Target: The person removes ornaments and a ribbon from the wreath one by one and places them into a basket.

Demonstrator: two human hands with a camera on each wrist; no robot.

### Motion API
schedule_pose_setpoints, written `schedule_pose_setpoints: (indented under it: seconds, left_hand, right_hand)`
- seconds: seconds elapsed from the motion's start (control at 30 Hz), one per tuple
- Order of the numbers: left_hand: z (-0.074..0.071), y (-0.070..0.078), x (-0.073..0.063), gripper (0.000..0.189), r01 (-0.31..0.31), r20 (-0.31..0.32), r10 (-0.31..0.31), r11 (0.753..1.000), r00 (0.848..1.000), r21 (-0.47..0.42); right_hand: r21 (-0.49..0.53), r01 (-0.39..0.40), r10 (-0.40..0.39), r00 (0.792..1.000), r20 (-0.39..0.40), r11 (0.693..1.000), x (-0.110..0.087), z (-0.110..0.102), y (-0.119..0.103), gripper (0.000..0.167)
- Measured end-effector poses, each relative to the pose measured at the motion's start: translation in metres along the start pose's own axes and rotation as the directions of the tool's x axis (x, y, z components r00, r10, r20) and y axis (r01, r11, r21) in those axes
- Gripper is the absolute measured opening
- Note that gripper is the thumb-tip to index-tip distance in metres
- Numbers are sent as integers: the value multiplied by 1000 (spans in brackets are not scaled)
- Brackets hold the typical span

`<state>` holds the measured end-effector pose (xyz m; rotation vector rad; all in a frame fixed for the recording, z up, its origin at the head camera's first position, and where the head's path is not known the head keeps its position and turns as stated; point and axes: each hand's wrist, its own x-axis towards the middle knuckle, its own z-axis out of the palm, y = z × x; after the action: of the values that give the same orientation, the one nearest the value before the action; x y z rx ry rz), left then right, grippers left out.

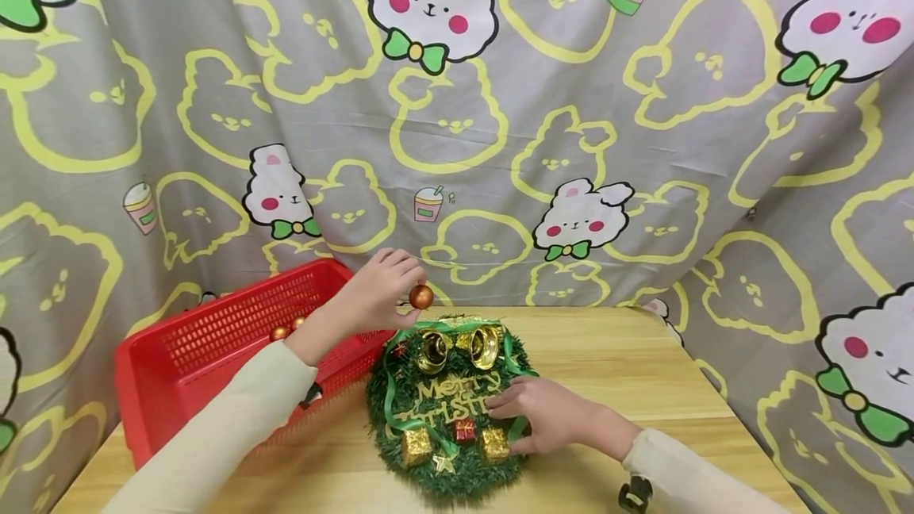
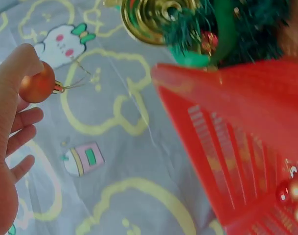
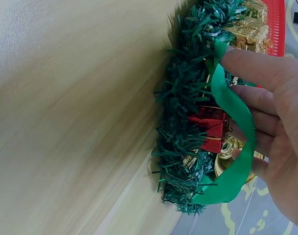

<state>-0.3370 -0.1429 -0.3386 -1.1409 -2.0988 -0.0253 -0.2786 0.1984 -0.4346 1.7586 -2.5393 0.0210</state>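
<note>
My left hand (image 1: 385,288) pinches a shiny copper-orange Christmas bauble (image 1: 421,297) above the far-left side of a green tinsel wreath (image 1: 457,485). In the left wrist view the bauble (image 2: 38,85) shows a gold cap and a thin string loop. The wreath lies on the table, with two gold bells (image 1: 485,346), gold "Merry Christmas" lettering (image 1: 457,387), small gift boxes (image 1: 417,446) and a gold star (image 1: 443,463). On the wreath's right side rests my right hand (image 1: 546,415), its fingers extended. A loose green ribbon (image 3: 235,105) curves beside those fingers.
A red plastic basket (image 1: 153,355) stands left of the wreath, close against it, with several baubles (image 1: 279,332) inside. The wooden table (image 1: 607,355) extends to the right. Behind hangs a grey curtain (image 1: 457,157) with cartoon prints.
</note>
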Motion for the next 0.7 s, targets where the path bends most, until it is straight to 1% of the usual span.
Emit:
schedule_pose_setpoints:
  seconds: [0.2,0.43,0.7]
  left_hand:
    - [-14,-16,-15,36,39,-10,-39,999,999,10]
    - [-31,-32,-28,33,67,-29,-66,997,997,28]
    - [-41,-50,-50,32,121,-14,-120,992,993,43]
  right_hand:
    - [7,-10,9,1000,12,1000,0,-2,-1,51]
    - [-6,-28,28,999,29,1000,-1,-2,-1,50]
    - [-2,-16,16,999,29,1000,0,-3,-1,50]
